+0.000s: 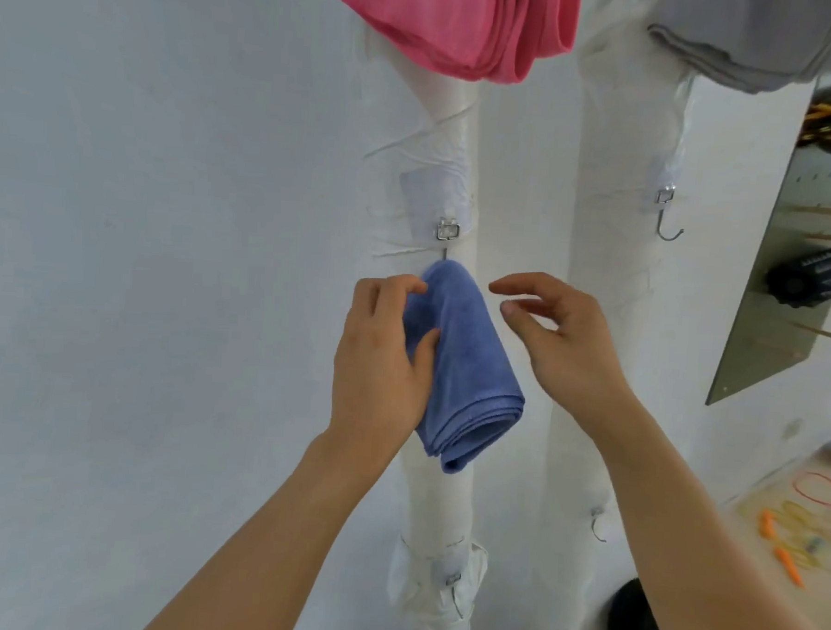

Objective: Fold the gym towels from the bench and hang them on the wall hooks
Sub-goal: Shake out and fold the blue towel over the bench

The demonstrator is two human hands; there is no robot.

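White wall stood behind two wrapped pipes. At 12 o'clock hung a pink towel. In the middle, a folded blue towel hung from a hook. The left hand pinched it; the right hand was spread, beside it at 3 o'clock.

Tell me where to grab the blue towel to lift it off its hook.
Probably pinch the blue towel at its bunched top, just under the hook, coming from the open right side. The left hand covers its left edge, and the layered lower folds could slip apart.
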